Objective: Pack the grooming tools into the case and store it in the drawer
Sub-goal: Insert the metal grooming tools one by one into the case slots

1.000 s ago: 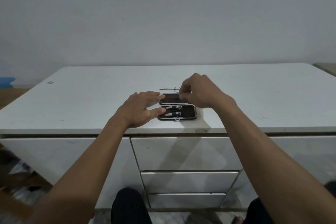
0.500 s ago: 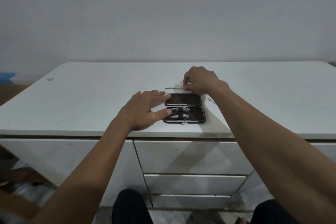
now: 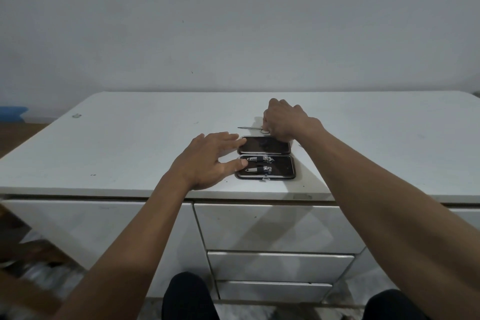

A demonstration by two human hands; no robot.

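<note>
Packing under way: open case (image 3: pixel 265 160) lying flat near the counter (image 3: pixel 130 143) front edge, two clippers (image 3: pixel 259 163) already strapped in. Left hand (image 3: pixel 207 161), fingers spread, steadying the case. Right hand (image 3: pixel 283 119) curled over small scissors (image 3: pixel 250 128) just behind it, apparently pinching the handle. Next, likely: lifting and seating them in the empty half.
</note>
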